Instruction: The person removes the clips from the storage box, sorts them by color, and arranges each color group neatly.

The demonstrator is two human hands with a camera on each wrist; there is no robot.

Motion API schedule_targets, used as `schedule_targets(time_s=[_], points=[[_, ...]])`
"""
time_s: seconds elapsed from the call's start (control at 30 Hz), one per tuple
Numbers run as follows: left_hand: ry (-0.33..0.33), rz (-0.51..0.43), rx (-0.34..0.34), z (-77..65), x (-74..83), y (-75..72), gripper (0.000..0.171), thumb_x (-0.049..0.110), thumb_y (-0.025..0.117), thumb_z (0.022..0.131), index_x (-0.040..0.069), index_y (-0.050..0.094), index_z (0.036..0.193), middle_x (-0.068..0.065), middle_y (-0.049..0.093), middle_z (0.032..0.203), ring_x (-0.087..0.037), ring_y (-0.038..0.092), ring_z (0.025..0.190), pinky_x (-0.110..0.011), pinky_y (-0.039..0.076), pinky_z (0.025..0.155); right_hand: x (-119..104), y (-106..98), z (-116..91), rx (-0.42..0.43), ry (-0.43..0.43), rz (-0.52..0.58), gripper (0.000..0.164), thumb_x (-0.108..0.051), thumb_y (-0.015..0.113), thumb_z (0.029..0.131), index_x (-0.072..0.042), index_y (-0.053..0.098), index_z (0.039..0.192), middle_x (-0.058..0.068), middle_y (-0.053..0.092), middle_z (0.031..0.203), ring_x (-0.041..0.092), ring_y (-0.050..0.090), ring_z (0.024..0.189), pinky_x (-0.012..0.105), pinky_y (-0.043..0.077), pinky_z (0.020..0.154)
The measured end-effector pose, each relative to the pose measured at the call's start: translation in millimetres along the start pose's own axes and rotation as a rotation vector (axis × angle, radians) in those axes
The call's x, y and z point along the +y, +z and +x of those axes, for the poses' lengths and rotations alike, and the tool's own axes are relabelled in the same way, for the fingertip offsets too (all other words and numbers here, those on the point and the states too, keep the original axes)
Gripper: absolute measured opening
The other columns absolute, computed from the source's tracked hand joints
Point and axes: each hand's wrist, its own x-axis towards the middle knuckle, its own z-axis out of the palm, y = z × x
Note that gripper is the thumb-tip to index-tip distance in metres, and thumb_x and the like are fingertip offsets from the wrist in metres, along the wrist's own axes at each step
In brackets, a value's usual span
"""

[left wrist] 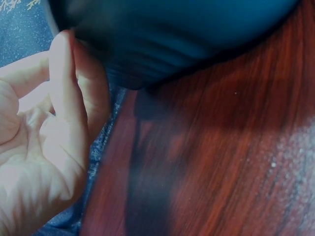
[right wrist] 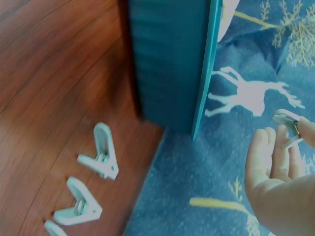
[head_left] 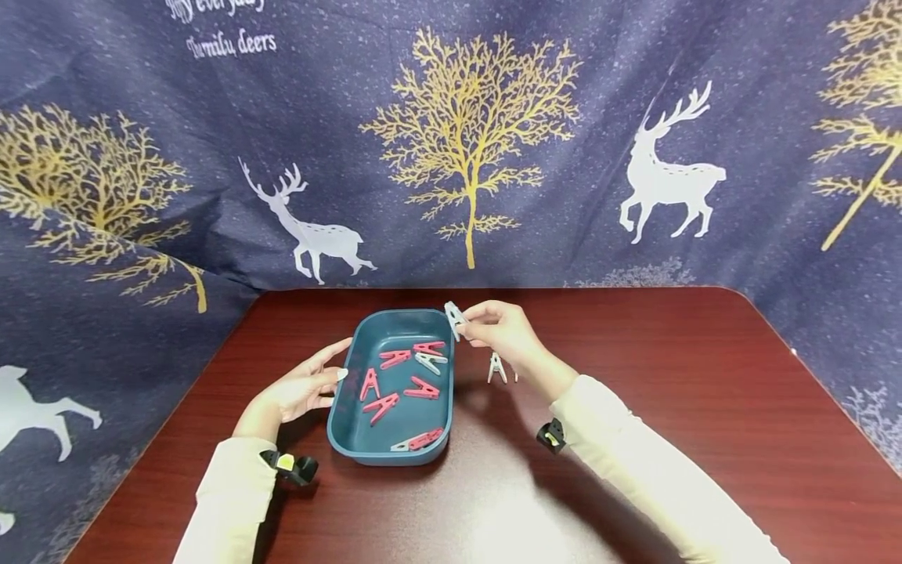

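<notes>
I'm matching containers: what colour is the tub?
The tub is plain teal blue, best seen in the head view.

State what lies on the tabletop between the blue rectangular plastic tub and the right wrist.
The head view shows a white, A-shaped plastic clothespin and a partly hidden pale sliver.

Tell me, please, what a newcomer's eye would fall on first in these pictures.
Probably the blue tub on the reddish-brown table, with pink clothespins and pale ones inside. Near its far right corner, the right hand pinches a pale clothespin. Behind, a navy backdrop shows white deer and golden trees.
</notes>
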Motion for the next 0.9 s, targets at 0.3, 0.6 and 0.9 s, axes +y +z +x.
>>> schedule_targets(time_s=[0.3,0.6,0.9], points=[[-0.011,0.015,0.011,0.2,0.2,-1.2,0.068,0.011,0.048,0.099,0.022,0.009,0.154,0.003,0.068,0.111,-0.017,0.065,0.1,-0.034,0.053,0.085,-2,-25,-4,0.033,0.006,-0.04,0.027,0.0,0.065,0.082,0.013,0.061,0.106,0.009,0.07,0.086,0.01,0.065,0.075,0.043,0.054,0.083],[-0.014,0.021,0.019,0.2,0.1,-0.3,0.068,0.01,0.048,0.099,0.022,0.009,0.154,0.003,0.068,0.11,-0.017,0.066,0.098,-0.035,0.053,0.085,3,-45,-7,0.081,0.054,-0.027,0.029,-0.001,0.064,0.084,0.014,0.059,0.108,-0.001,0.068,0.08,0.008,0.064,0.075,0.035,0.055,0.081],[-0.01,0.006,0.016,0.0,1.5,0.5,0.069,0.009,0.049,0.098,0.021,0.009,0.153,0.006,0.068,0.104,-0.016,0.066,0.098,-0.035,0.053,0.085,18,-67,-14,0.147,0.105,-0.02,0.034,-0.005,0.065,0.086,0.014,0.058,0.113,-0.005,0.068,0.082,0.0,0.063,0.076,0.023,0.054,0.079]])
